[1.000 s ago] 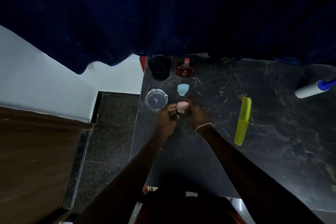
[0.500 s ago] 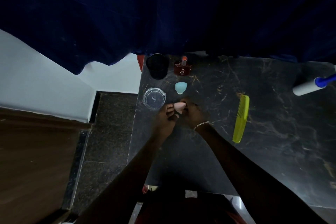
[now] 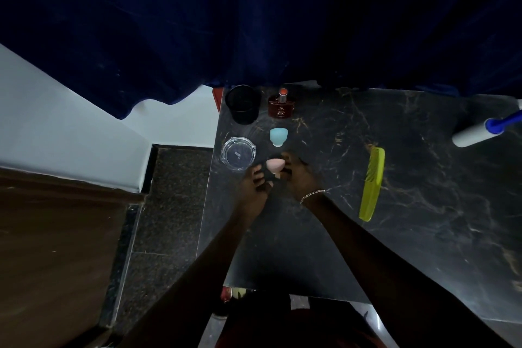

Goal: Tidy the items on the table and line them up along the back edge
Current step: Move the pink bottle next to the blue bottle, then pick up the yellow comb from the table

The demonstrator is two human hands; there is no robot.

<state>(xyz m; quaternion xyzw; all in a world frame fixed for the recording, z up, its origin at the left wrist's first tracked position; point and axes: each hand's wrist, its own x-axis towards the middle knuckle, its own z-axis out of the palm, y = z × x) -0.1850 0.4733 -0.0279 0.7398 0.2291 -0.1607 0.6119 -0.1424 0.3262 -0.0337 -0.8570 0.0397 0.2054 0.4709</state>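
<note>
Dark marble table (image 3: 423,234): both hands meet at a pink sponge (image 3: 274,166) near the left edge.
Right hand (image 3: 299,175) pinches the sponge; left hand (image 3: 258,182), fingers curled, touches it. Comb (image 3: 372,183) lies well right. Glass ashtray (image 3: 238,152) sits just left; blue sponge (image 3: 278,136) beyond; cup (image 3: 243,104), perfume (image 3: 282,106) at back, roller (image 3: 480,131) far right.

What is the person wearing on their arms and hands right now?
Both forearms are bare, with no sleeves showing. The right hand has a thin, light metal chain bracelet at the wrist. The left hand shows no jewellery or glove that I can see in this dim light.
</note>
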